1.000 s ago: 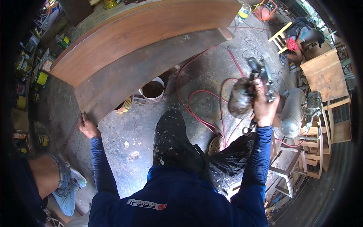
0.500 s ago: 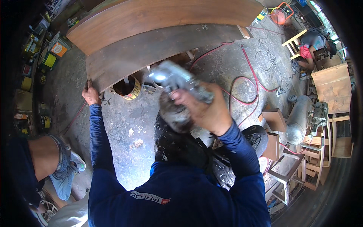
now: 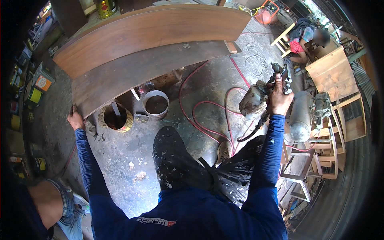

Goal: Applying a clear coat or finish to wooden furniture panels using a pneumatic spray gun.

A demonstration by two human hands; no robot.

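My right hand (image 3: 281, 98) is wrapped round the handle of a spray gun (image 3: 253, 102), out to the right. Its stained metal cup sits left of my fingers, and a dark hose hangs below the grip. At the left, my left hand (image 3: 75, 119) grips the near left corner of a dark flat board (image 3: 132, 72). An upright brown wooden panel (image 3: 156, 28) stands along that board's far side. Under the near edge are a stained can (image 3: 127, 120) with a flat stick in it and a pale bucket (image 3: 162, 113) of dark liquid.
Red hose (image 3: 196, 120) loops across the concrete floor. A silver air tank (image 3: 301, 124) and wooden frames (image 3: 330, 156) stand at the right. Another person (image 3: 306, 38) crouches far right beside a small wooden chair (image 3: 283, 40). A second person (image 3: 50, 202) is at lower left.
My right hand has swung the spray gun from above my lap out to the right. My left hand keeps the board's corner. The view has shifted, showing both containers more fully.
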